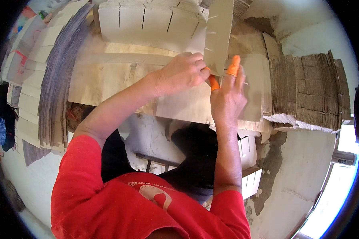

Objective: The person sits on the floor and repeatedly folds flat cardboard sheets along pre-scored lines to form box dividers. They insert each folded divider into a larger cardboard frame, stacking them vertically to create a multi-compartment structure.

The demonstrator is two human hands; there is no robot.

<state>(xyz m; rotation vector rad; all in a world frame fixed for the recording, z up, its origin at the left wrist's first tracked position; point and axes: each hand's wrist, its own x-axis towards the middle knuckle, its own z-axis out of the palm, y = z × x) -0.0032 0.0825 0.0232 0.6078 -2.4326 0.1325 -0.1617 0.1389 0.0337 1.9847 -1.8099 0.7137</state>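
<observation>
A slotted cardboard strip [218, 38] stands upright at the far side of the wooden board, its lower end between my two hands. My left hand [184, 71] is closed at the strip's lower left edge, in a pinch partly hidden behind the knuckles. On the other side of the strip, my right hand [229, 97] is open, with its fingers stretched upward and its thumb near the strip's lower end. Orange finger covers sit on the right thumb and one right finger. Under the hands lies a flat pale cardboard sheet [179, 105].
Slotted cardboard pieces [147, 24] stand in a row at the back. A tall stack of cardboard [54, 83] lines the left side, another stack [307, 85] the right. Below the wooden board [91, 83] are my legs and a dark stool bar [155, 160].
</observation>
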